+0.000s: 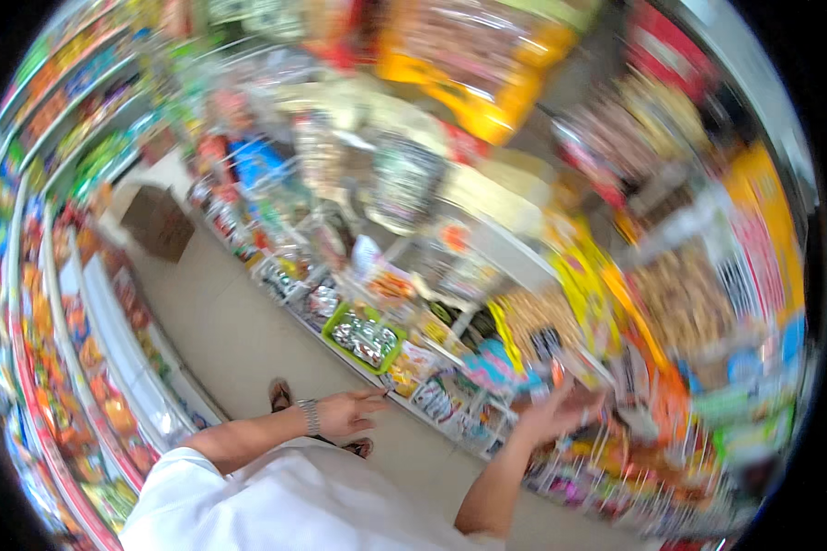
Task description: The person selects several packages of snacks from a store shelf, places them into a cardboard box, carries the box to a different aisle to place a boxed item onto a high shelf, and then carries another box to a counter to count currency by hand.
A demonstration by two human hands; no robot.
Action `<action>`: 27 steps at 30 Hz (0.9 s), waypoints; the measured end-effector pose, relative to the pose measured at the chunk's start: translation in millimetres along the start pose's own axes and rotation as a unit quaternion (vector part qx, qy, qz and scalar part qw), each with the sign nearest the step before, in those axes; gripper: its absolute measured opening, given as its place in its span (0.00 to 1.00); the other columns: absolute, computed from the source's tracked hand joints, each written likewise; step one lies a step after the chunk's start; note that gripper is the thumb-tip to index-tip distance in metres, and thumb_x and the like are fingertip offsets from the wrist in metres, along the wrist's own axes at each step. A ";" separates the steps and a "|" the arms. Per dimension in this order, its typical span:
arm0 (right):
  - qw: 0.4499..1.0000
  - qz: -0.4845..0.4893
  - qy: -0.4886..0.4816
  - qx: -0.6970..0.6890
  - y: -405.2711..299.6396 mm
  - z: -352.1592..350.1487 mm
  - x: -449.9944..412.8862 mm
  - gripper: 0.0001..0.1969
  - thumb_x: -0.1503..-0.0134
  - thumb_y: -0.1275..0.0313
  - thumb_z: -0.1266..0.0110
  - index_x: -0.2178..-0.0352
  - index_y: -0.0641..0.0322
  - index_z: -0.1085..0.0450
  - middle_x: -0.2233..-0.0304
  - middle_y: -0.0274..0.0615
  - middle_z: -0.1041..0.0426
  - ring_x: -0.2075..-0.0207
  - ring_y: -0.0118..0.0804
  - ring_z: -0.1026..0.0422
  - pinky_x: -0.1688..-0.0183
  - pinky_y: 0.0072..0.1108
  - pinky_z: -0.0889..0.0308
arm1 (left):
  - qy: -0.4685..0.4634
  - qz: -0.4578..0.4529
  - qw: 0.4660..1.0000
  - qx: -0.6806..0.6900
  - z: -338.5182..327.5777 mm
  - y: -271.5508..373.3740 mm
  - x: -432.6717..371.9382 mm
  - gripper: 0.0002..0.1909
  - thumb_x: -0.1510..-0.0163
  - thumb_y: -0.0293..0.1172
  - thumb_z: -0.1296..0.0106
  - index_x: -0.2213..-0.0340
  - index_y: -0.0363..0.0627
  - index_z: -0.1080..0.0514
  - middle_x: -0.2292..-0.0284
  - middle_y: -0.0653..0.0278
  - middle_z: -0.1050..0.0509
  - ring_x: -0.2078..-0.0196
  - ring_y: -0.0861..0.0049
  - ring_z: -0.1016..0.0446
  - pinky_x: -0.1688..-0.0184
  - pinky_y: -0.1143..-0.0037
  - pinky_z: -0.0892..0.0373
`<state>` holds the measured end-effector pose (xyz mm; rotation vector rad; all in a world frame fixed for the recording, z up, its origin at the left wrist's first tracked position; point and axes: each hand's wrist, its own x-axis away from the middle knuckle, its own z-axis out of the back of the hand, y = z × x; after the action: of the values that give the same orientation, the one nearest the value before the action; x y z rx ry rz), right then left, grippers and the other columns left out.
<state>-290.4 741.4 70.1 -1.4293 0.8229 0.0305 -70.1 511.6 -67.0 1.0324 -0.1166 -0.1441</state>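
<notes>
My left hand (348, 414) wears a metal-banded wristwatch (309, 417) and hangs over the floor at the foot of the shelf, its fingers apart and nothing in them. Near its fingertips, a green plastic basket (328, 329) holds silver-wrapped items. My right hand (558, 413) is raised before the shelf on the right, blurred, with fingers spread; no held thing shows in it. Close to that hand are a pink and blue packet (499, 368) and a bag of light brown sticks (541, 313) with yellow edges. Whether the right fingers touch anything is hard to tell.
Along the left runs a curved-looking shelf rack (107, 330) full of colourful packets. A cardboard box (155, 222) stands on the tiled floor (231, 330) of the aisle. Large bags with orange edges (468, 62) sit higher up on the display. Wire dividers (599, 444) stand at the right.
</notes>
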 end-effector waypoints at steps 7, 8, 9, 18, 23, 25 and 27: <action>0.832 -0.122 -0.517 0.161 102.4 31.3 270.6 0.07 0.46 0.74 0.44 0.66 0.67 0.28 0.74 0.40 0.26 0.72 0.30 0.27 0.66 0.22 0.31 | 0.129 0.289 0.948 -0.036 29.1 -174.8 202.8 0.24 0.50 0.37 0.46 0.51 0.42 0.31 0.52 0.47 0.30 0.52 0.56 0.29 0.48 0.67 0.33; 0.798 -0.119 -0.564 0.178 96.9 11.9 302.7 0.06 0.46 0.74 0.43 0.68 0.66 0.28 0.76 0.40 0.26 0.74 0.28 0.28 0.68 0.22 0.31 | 0.155 0.302 0.940 -0.021 32.5 -199.8 221.7 0.25 0.50 0.38 0.46 0.51 0.41 0.31 0.54 0.47 0.29 0.53 0.56 0.28 0.48 0.68 0.33; 0.796 -0.109 -0.571 0.169 87.3 -24.1 330.2 0.06 0.46 0.74 0.43 0.68 0.66 0.28 0.76 0.40 0.26 0.74 0.28 0.28 0.68 0.22 0.31 | 0.170 0.303 0.937 -0.022 57.9 -223.4 233.6 0.25 0.50 0.38 0.46 0.51 0.41 0.31 0.54 0.47 0.29 0.53 0.56 0.28 0.48 0.68 0.33; 0.613 -0.019 -0.786 0.080 -35.1 -335.0 504.1 0.12 0.44 0.69 0.45 0.63 0.68 0.28 0.72 0.43 0.22 0.70 0.30 0.24 0.67 0.21 0.30 | 0.277 0.345 0.895 0.062 269.9 -259.0 301.2 0.27 0.45 0.41 0.50 0.47 0.41 0.35 0.52 0.49 0.30 0.48 0.53 0.32 0.46 0.66 0.35; 0.481 -0.149 -0.856 0.116 -25.4 -439.5 599.4 0.11 0.41 0.69 0.48 0.61 0.67 0.29 0.69 0.41 0.24 0.69 0.27 0.25 0.68 0.19 0.29 | 0.405 0.356 0.832 0.130 330.3 -337.1 378.3 0.27 0.46 0.41 0.50 0.48 0.40 0.35 0.52 0.46 0.30 0.49 0.52 0.32 0.47 0.66 0.35; 0.443 -0.197 -0.865 0.130 -24.8 -477.3 635.7 0.11 0.40 0.69 0.48 0.61 0.66 0.30 0.67 0.41 0.25 0.69 0.28 0.26 0.68 0.19 0.28 | 0.439 0.385 0.797 0.153 336.4 -371.0 414.2 0.27 0.46 0.41 0.49 0.48 0.39 0.34 0.53 0.45 0.29 0.50 0.52 0.31 0.47 0.66 0.35; 0.417 -0.259 -0.859 0.144 -24.7 -517.0 674.2 0.12 0.40 0.68 0.49 0.60 0.67 0.31 0.68 0.41 0.26 0.69 0.28 0.26 0.68 0.19 0.28 | 0.398 0.489 0.761 0.149 351.3 -396.8 451.8 0.28 0.47 0.41 0.49 0.48 0.38 0.35 0.52 0.45 0.30 0.50 0.53 0.30 0.47 0.66 0.35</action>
<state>-33.6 -17.0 -215.3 -0.5602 -1.3250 0.7226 291.5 -64.3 -217.2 1.1493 0.1165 1.3124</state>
